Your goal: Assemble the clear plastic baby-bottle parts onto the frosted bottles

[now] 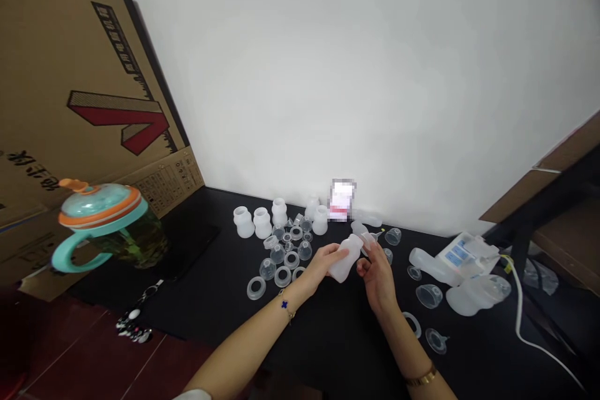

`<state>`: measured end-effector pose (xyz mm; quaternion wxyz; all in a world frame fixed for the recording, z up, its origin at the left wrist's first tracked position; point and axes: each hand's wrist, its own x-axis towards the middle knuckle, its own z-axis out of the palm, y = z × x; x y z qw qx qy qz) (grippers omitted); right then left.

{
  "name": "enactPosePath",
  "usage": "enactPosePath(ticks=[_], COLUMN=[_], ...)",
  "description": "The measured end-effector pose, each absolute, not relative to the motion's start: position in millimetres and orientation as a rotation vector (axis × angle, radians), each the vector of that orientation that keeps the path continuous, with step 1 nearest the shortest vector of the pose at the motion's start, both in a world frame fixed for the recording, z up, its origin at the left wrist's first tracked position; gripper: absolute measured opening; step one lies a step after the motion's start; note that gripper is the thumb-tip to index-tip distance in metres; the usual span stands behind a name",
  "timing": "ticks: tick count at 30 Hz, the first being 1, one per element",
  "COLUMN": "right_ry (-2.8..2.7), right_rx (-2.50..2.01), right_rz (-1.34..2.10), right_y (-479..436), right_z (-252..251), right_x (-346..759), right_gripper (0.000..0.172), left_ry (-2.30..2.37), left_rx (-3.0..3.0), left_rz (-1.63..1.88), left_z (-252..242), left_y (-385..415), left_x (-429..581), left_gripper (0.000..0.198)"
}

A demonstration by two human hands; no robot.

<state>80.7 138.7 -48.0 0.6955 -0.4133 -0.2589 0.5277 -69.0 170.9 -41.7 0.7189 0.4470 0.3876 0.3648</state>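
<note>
My left hand [323,267] is wrapped round a white translucent baby bottle [344,259], tilted with its mouth up and to the right. Close to that mouth is my right hand [379,278], its thumb apart and its fingers partly extended; nothing shows clearly between them. Several small white bottles [244,222] stand upright at the back left. In front of them lie clear domed caps [267,269] and ring collars [256,288]. On the right, a clear dome [429,295], a silicone teat [437,341] and another ring [412,325], partly behind my right forearm, lie on the black table.
A lit phone [342,200], blurred out, leans on the wall. To the right lie bottles [473,295], a labelled clear pack [469,256] and a white cable [519,312]. A turquoise-lidded jug [112,225], a keychain [135,325] and a large carton [70,87] occupy the left.
</note>
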Motion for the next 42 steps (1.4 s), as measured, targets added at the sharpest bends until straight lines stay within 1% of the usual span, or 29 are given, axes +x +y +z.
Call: enactPosePath(ticks=[3, 10, 25, 33, 42], right_ry=[-0.552, -0.521, -0.533, -0.58, -0.573], right_rx=[-0.925, -0.933, -0.99, -0.995, -1.007], right_rz=[1.203, 1.241, 1.253, 1.249, 1.253], right_y=[139.5, 140.0, 138.8, 135.8, 137.6], right_z=[-49.6, -51.2, -48.0, -45.8, -47.8], right_x=[80.1, 78.2, 74.7, 73.7, 74.8], right_gripper=[0.04, 0.042, 0.056, 0.055, 0.053], left_ry=[0.85, 0.749, 0.715, 0.736, 0.892], left_rx=[1.036, 1.123, 1.144, 1.228, 1.457], left_rz=[0.794, 0.842, 0.907, 0.92, 0.944], left_z=[-45.3, -54.2, -49.5, -45.0, -51.7], left_y=[170.4, 172.6, 168.2, 161.8, 165.3], left_x=[-67.7, -66.3, -63.1, -64.1, -66.8], left_gripper=[0.061, 0.052, 0.053, 0.046, 0.05])
